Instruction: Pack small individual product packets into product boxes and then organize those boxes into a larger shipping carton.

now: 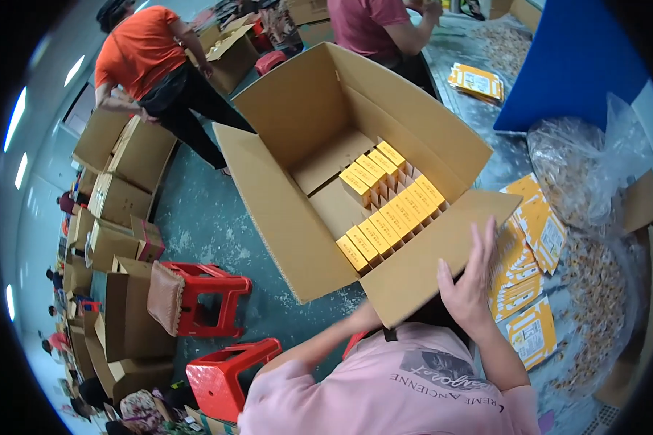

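Observation:
A large cardboard carton (297,123) is right in front of me with its flaps folded outward. Inside, several small yellow boxes (392,217) stand in rows at the near and right side, with thin card dividers between them. My right hand (473,279) lies against the near flap (435,250), fingers stretched and thumb apart, gripping nothing. My left forearm (334,333) reaches in below the carton's near corner; the left hand itself is hidden behind the flap.
On the right, a table holds yellow-and-white packets (526,290), a heap of small loose pieces (595,304) and clear plastic bags (566,159). A blue panel (559,80) rises behind. Red stools (210,297) and cartons (123,196) stand left. Two people work at the far side.

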### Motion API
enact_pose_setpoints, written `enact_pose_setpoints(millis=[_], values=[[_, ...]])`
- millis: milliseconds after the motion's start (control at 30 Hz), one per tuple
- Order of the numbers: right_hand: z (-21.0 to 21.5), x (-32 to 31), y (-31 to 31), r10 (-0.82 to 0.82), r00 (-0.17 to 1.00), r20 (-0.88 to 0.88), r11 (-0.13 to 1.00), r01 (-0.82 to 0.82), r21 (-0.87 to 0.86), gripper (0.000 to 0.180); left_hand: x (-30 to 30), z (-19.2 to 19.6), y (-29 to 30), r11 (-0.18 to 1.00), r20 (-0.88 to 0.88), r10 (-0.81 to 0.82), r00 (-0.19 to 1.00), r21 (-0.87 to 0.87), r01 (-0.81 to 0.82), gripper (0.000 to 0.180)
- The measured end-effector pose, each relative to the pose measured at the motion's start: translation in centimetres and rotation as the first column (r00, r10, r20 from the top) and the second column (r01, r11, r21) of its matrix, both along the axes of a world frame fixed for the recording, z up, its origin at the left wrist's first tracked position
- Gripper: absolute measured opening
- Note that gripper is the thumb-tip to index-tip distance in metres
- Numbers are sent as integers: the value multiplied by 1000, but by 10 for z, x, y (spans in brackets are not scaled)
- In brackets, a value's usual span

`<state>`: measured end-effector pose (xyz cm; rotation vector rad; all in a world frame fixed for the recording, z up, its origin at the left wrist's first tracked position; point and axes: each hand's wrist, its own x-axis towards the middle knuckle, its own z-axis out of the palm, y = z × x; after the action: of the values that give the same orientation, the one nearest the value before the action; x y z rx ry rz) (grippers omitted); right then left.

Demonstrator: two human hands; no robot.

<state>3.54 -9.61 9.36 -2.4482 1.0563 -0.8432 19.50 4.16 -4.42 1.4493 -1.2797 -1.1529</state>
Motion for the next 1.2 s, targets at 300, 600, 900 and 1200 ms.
enact_pose_setpoints(millis=[300, 600, 900, 1200], values=[[-115, -54, 36, -392, 901, 184, 875, 303, 379, 88, 208, 133, 41, 832, 851, 523, -50, -522, -185, 71], [-91, -20, -3, -375, 793, 481, 844, 78, 530, 77, 232, 151, 61, 952, 965, 264, -8, -259, 167, 38], [-128, 40, -109, -282, 763, 582, 642, -300, 705, 80, 201, 129, 108, 955, 959, 281, -41, -284, -88, 37], [-182, 83, -109, -253, 909, -332, 928, 325, 181, 73, 189, -20, 126, 982, 979, 34, 199, 4, -189, 73]])
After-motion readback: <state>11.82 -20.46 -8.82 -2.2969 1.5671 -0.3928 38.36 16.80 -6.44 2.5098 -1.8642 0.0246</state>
